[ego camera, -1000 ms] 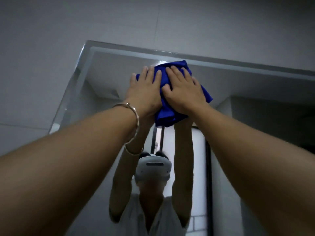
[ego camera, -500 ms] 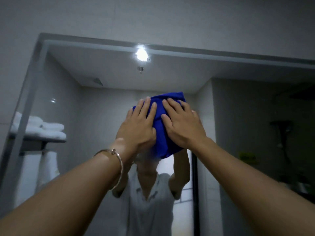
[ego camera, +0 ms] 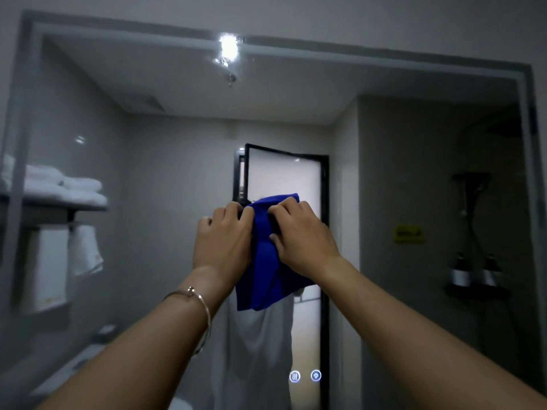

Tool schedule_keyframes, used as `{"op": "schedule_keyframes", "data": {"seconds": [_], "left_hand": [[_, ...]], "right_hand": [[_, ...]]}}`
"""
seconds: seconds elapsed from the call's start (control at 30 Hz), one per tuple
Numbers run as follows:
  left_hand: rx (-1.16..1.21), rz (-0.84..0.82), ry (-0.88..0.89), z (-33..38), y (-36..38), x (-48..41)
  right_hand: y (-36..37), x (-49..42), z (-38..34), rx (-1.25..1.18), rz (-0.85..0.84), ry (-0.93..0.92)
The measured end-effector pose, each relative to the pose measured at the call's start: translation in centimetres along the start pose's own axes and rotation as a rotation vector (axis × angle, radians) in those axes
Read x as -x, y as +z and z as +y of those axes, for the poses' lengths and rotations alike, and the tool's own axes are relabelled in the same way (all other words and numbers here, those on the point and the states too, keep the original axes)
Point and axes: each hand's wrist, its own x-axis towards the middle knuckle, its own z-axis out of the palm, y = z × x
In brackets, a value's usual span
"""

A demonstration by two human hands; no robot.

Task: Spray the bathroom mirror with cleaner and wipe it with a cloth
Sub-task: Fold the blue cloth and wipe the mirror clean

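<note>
The wall mirror (ego camera: pixel 414 161) fills most of the view, framed by a pale band. A blue cloth (ego camera: pixel 268 270) hangs against the glass at its middle. My left hand (ego camera: pixel 223 241), with a thin bangle on the wrist, pinches the cloth's upper left edge. My right hand (ego camera: pixel 302 235) grips its upper right part, fingers curled into the fabric. Both arms reach up from the lower corners. No spray bottle is in view.
Two lit touch icons (ego camera: pixel 305 376) glow low on the mirror. The reflection shows a shelf of white towels (ego camera: pixel 65 187) at left, a doorway (ego camera: pixel 284 179), a ceiling light (ego camera: pixel 228 50), and a shower fixture with bottles (ego camera: pixel 473 273) at right.
Both hands have slid the cloth down the mirror from near its top edge to the middle. The fingers, flat before, are now curled on the cloth. The view has dropped lower.
</note>
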Motion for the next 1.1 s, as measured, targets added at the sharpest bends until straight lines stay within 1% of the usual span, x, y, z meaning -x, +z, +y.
{"op": "schedule_keyframes", "data": {"seconds": [0.1,0.23,0.33,0.43,0.5,0.57,0.6,0.67,0.73,0.8,0.9,1.0,1.1], "left_hand": [[-0.082,-0.057,0.009,0.2,-0.2,1.2],[-0.128,-0.087,-0.001,0.8,0.7,4.0],[-0.169,-0.137,-0.021,1.3,1.0,5.3],[-0.119,-0.201,-0.083,1.4,1.1,6.2],[-0.072,-0.287,-0.104,1.1,1.2,7.2],[-0.078,-0.36,-0.042,0.7,0.9,8.7],[-0.084,-0.369,0.002,0.5,0.5,9.4],[-0.073,-0.375,0.098,-0.1,-1.0,10.3],[-0.049,-0.405,0.164,-1.3,-2.9,10.6],[-0.019,-0.453,0.174,-3.2,-5.0,11.0],[-0.001,-0.571,0.14,-6.7,-8.1,12.3],[-0.022,-0.726,0.01,-10.0,-11.2,14.7],[-0.083,-0.879,-0.129,-12.8,-14.0,18.9]], "right_hand": [[0.0,0.9,-0.4,-0.026,-0.075,0.057],[1.1,2.9,-1.0,-0.082,-0.128,0.116],[2.3,4.4,-1.8,-0.067,-0.167,0.135],[2.9,5.7,-2.5,-0.062,-0.188,0.163],[3.3,6.9,-3.0,-0.007,-0.263,0.162],[3.8,8.2,-3.4,0.014,-0.339,0.193],[4.0,8.7,-3.6,0.026,-0.356,0.206],[4.0,9.2,-4.1,0.086,-0.325,0.164],[3.3,9.0,-5.0,0.109,-0.266,0.071],[2.1,8.6,-6.5,0.004,-0.281,0.006],[0.5,8.1,-9.5,-0.252,-0.464,-0.003],[0.9,7.9,-13.5,-0.338,-0.55,-0.093],[2.0,8.4,-18.9,-0.473,-0.723,-0.173]]}}
